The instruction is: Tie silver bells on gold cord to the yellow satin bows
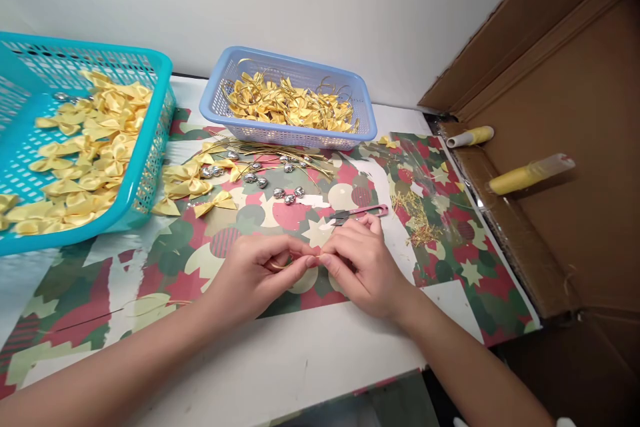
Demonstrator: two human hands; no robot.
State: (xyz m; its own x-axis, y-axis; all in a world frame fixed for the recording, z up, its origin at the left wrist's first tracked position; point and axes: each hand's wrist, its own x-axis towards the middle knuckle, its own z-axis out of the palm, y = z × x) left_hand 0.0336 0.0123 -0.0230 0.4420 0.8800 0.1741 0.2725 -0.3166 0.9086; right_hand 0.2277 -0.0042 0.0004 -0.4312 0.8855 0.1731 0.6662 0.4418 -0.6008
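My left hand (265, 270) and my right hand (363, 265) meet fingertip to fingertip over the patterned paper, both closed in a pinch. A thin gold cord (276, 266) shows in a small curve inside my left hand, and a short bit of it spans the two pinches. Most of the cord is hidden by my fingers. Just beyond my right hand lies a pair of thread snips (367, 211) with pinkish handles. Silver jingle bells (289, 199) are scattered past my hands, and yellow ribbon bows (217, 203) lie to their left.
A teal basket (159, 113) of yellow bows stands left; a blue basket (295, 58) with bows and gold cords stands behind. Straight gold cords (280, 149) lie before it. Small gold pieces (423, 230) are heaped right. Two yellow-wrapped tubes (525, 177) stick out from the cardboard wall (575, 113).
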